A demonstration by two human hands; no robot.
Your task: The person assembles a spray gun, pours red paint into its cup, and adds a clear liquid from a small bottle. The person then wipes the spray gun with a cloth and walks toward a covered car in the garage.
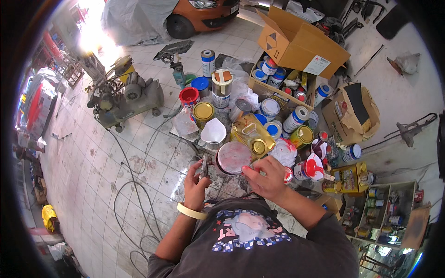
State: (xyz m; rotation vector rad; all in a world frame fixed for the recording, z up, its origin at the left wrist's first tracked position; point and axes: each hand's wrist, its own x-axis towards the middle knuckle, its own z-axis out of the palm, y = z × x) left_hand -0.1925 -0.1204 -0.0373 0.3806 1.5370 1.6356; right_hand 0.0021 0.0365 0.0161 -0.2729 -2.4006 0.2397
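Note:
A round can with a pale lid smeared in red [233, 157] stands at the near edge of the crowded work surface, between my hands. My left hand [195, 185], with a yellow band on its wrist, is closed around a grey metal tool [204, 167] just left of the can; its exact kind is hard to make out. Curled at the right edge of the lid is my right hand [268, 178], its thumb and fingers pinched together. What lies in that pinch, if anything, is hidden. Behind the can are a white paper cup [213, 131] and a gold rectangular tin [252, 134].
Several paint cans crowd the surface, including an open red one [189, 96] and a red-topped one [308, 169]. Cardboard boxes [301, 48] stand behind. An air compressor [132, 99] is on the tiled floor, with a hose [124, 190] running toward me. Shelves of tins [384, 213] are at right.

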